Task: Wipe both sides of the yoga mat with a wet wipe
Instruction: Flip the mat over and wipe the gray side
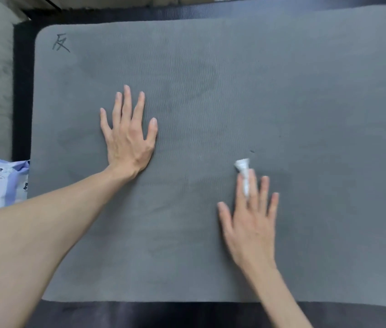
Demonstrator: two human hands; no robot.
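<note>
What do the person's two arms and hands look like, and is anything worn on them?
Both forearms are bare, with no sleeves in view. The left hand and the right hand wear no gloves, rings, watch or bracelet. The fingers have short, unpainted nails.

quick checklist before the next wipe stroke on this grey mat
1. Left hand flat on the yoga mat, bracing it: ok.
2. Wet wipe under the right hand: ok, but bunched between the fingers, little of it showing.
3. Mat lying flat, no folds: ok.
4. Marked corner character visible, so which side is up can be read: ok.
5. Wipe pack within reach at the left edge: ok.
6. Wipe wet enough: cannot tell.
</note>
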